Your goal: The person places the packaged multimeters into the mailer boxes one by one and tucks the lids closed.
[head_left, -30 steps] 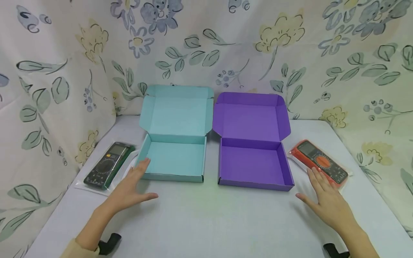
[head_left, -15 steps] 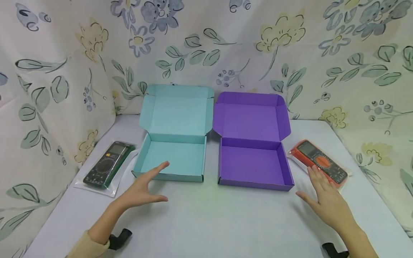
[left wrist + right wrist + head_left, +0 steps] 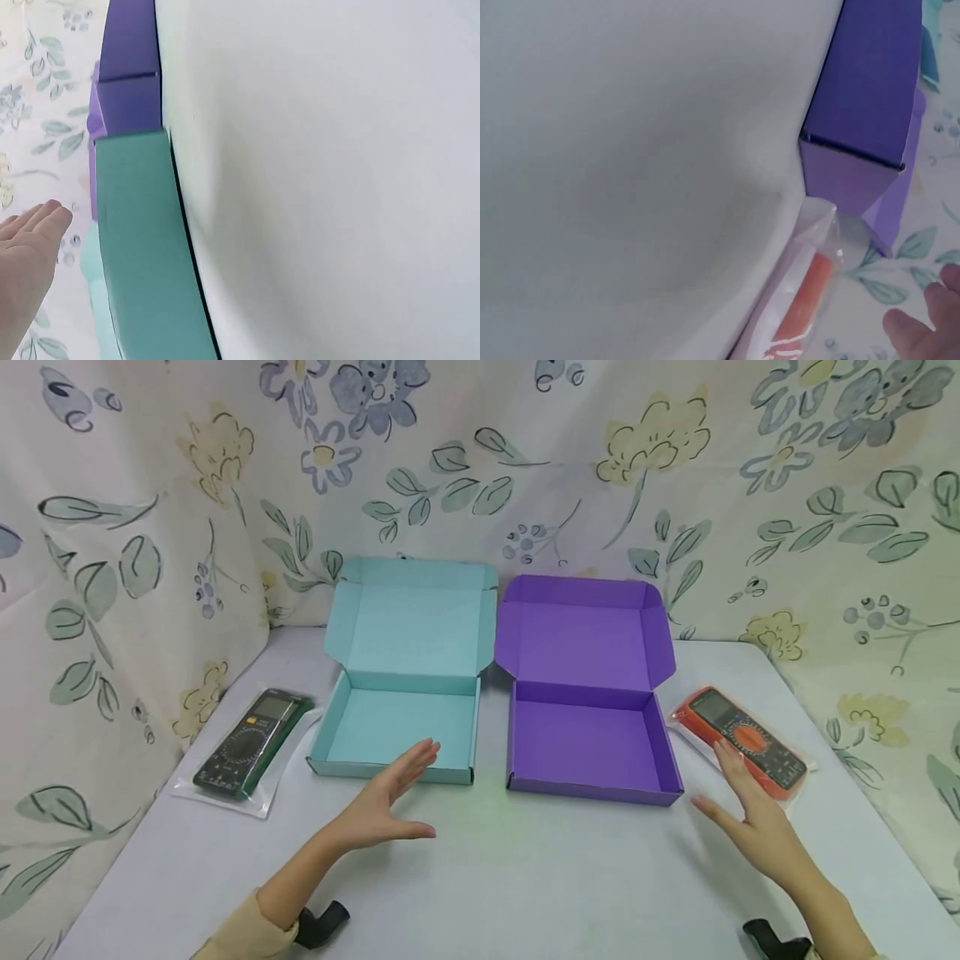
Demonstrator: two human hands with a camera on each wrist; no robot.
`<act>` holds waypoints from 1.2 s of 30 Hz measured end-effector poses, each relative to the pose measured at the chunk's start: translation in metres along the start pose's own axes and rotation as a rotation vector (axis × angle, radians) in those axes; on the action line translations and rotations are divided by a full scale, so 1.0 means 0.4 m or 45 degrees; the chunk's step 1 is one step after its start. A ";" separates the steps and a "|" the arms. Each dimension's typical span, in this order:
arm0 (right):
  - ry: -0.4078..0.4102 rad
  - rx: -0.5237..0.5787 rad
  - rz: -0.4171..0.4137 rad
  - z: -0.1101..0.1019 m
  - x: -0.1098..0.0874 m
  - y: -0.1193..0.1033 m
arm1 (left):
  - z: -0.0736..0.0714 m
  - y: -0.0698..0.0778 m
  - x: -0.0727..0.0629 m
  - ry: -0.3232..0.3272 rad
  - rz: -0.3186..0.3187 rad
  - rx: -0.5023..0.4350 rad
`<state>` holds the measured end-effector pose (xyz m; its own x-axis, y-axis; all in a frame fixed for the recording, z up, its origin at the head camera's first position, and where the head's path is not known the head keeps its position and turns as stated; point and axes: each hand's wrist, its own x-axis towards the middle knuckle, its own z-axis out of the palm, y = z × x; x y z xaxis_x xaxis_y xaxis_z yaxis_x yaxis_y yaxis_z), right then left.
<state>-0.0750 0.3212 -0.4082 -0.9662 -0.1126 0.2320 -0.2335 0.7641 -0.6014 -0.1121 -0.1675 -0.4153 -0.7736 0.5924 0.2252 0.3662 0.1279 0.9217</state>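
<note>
While both hands are extended over the white table [image 3: 525,881], neither has hold of anything, and the relation that matters lies just right of the purple cardboard box [image 3: 585,747] with its raised lid. There, an orange-red and black digital multimeter in a clear plastic bag [image 3: 750,737] lies face up, its long axis slanting from the display end, close by the box's right side, out toward the person and away from the box. The right hand [image 3: 761,831] is clearly the nearer one: its fingers are straight, the thumb spread wide, and in the head view the fingertips overlap the meter's box-facing long edge, so that the meter extends to their right (the right wrist view shows a gap between fingers and bag). Left of the purple box stands a mint-green cardboard box [image 3: 401,718], also lid up, and the left hand [image 3: 378,812] hovers before its front wall, fingers straight, thumb well apart. Farthest left of the purple box, beyond the mint one, lies a black-and-green bagged multimeter [image 3: 251,743], well apart from the left fingers, its long axis leaning boxward at the display end.
</note>
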 end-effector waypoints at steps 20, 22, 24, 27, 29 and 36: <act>-0.171 0.033 0.060 0.031 0.027 -0.018 | 0.121 -0.004 0.129 -0.216 -0.260 -0.365; -0.179 0.025 0.058 0.032 0.028 -0.018 | 0.124 -0.008 0.142 -0.224 -0.306 -0.377; -0.188 0.037 0.060 0.034 0.032 -0.017 | 0.129 -0.013 0.157 -0.214 -0.341 -0.397; -0.193 0.088 0.063 0.040 0.039 -0.016 | 0.143 -0.019 0.183 -0.191 -0.372 -0.406; -0.198 0.129 0.062 0.045 0.045 -0.016 | 0.156 -0.022 0.199 -0.173 -0.394 -0.373; -0.208 0.126 0.105 0.049 0.050 -0.019 | 0.187 -0.033 0.244 -0.041 -0.438 -0.269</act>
<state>-0.0946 0.3007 -0.4142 -0.9854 -0.1605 0.0566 -0.1550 0.7095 -0.6875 -0.1536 -0.0518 -0.4291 -0.8144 0.5688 -0.1146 -0.0281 0.1587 0.9869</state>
